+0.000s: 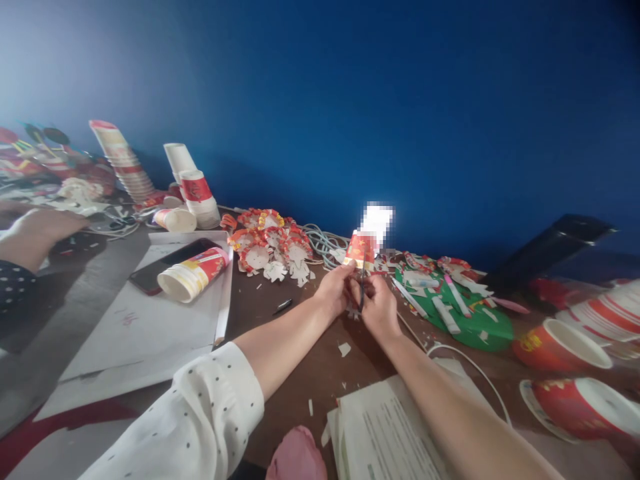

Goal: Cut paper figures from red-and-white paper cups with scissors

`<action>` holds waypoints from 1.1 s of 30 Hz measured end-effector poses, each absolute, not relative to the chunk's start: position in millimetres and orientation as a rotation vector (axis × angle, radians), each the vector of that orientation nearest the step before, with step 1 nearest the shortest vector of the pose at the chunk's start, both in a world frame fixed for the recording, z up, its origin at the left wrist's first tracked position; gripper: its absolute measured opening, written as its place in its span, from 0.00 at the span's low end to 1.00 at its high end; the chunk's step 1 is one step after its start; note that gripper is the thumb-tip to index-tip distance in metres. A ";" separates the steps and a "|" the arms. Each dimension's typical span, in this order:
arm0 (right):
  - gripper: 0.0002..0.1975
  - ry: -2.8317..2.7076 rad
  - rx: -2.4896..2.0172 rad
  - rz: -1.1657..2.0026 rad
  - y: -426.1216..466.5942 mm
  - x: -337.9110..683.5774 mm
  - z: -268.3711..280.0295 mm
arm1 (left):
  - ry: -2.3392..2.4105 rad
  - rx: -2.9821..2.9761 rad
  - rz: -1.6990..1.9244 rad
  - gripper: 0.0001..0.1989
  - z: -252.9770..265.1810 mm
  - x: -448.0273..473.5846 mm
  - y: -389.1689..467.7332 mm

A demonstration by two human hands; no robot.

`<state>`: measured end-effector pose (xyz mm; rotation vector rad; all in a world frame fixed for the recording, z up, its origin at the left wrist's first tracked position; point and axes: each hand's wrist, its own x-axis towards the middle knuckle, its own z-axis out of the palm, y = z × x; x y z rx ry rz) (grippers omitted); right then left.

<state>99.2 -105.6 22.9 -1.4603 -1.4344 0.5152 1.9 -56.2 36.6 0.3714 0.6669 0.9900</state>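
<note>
Near the back of the table, my left hand (334, 288) is closed around a red paper cup (361, 247) with a white lower band. My right hand (379, 303) grips dark-handled scissors (363, 285), whose blades point up against the cup. Fingers partly hide the handles, and I cannot tell whether the blades are cutting into the paper. Just left of my hands lies a pile of cut, flower-shaped paper cups (275, 243) in red and white. Small paper scraps (344, 349) are scattered below my wrists.
On the left, a phone (170, 267) and stacked cups (195, 273) rest on a white sheet. Taller cup stacks (123, 160) lean behind. Markers (457, 295) lie on a green disc (485, 327). More cups (560, 343) are at right. Another person's hand (47, 227) reaches in at far left.
</note>
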 end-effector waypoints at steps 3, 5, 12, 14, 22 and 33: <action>0.19 -1.401 -1.432 0.502 -102.3 99.8 23.4 | 0.670 0.392 0.969 0.16 31.2 3.9 -56.1; 0.19 -1.394 -1.424 0.480 -101.1 99.8 24.5 | 0.671 0.398 0.964 0.17 29.7 4.7 -56.6; 0.17 -1.432 -1.439 0.398 -103.6 98.4 29.2 | 0.667 0.372 0.968 0.14 36.4 4.3 -60.4; 0.16 -1.441 -1.443 0.391 -103.8 98.9 29.0 | 0.645 0.382 0.962 0.14 37.7 3.9 -61.4; 0.17 -1.453 -1.392 0.453 -104.7 96.9 28.7 | 0.655 0.343 0.900 0.20 43.9 -1.4 -60.8; 0.18 -1.432 -1.403 0.459 -106.9 94.3 32.3 | 0.662 0.380 0.934 0.20 40.3 -0.6 -59.5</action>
